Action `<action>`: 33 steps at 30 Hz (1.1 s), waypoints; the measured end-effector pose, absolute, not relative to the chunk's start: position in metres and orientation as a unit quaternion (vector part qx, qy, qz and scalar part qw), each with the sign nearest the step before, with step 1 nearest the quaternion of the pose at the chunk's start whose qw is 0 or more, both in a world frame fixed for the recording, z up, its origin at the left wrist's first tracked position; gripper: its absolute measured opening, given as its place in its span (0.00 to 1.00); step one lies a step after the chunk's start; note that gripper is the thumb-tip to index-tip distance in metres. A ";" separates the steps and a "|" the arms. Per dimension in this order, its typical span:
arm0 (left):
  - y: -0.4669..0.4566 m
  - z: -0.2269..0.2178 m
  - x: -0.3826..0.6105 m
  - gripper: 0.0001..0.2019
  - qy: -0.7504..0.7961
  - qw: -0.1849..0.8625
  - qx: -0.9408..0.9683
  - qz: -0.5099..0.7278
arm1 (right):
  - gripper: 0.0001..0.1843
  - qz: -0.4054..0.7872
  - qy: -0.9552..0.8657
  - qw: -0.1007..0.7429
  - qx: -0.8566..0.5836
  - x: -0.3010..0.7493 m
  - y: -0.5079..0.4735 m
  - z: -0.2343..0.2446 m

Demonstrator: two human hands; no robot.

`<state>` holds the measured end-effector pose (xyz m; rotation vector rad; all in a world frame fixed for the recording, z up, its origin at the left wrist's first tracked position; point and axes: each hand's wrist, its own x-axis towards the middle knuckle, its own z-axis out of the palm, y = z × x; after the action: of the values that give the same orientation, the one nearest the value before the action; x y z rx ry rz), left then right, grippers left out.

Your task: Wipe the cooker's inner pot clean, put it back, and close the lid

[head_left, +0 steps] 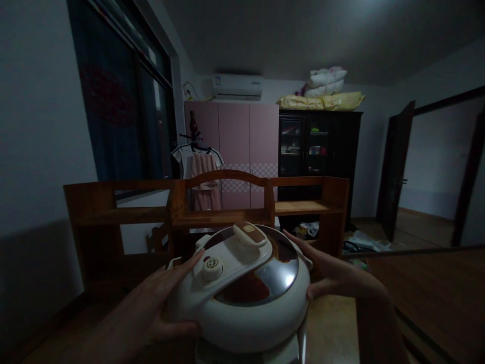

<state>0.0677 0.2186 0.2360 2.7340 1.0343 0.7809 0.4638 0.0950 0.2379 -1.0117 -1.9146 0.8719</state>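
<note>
A white electric pressure cooker is right in front of me, with a shiny dark lid top, a handle with a brown inlay and a round steam valve. My left hand grips its left side, thumb low on the body and fingers along the upper rim. On the opposite side, my right hand clasps the rim, thumb toward me and fingers reaching behind. The lid sits on the body. Under the cooker shows a pale lower part, cut off by the frame's bottom edge.
A wooden desk top lies beneath, backed by a wooden shelf rack. Beyond stand a clothes stand with garments, a pink wardrobe and a black cabinet. An open door is at the right; plastic bags lie low near it.
</note>
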 end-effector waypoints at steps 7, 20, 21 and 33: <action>0.229 0.240 0.052 0.54 0.359 0.020 0.899 0.251 | 0.64 0.357 -0.738 0.446 -0.359 0.474 0.100 0.233; 0.238 0.346 0.188 0.34 0.078 0.038 0.988 0.127 | 0.26 0.067 -0.546 0.651 -0.523 0.489 0.018 0.264; 0.243 0.343 0.190 0.33 0.082 0.044 0.988 0.122 | 0.25 0.058 -0.532 0.656 -0.532 0.489 0.012 0.265; 0.233 0.327 0.218 0.17 0.084 -0.012 0.986 0.147 | 0.27 0.026 -0.504 0.644 -0.575 0.500 -0.011 0.263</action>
<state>0.2181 0.2327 0.3272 3.1199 0.2661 0.4641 0.4996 -0.0111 0.2630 -1.3084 -1.1480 0.0591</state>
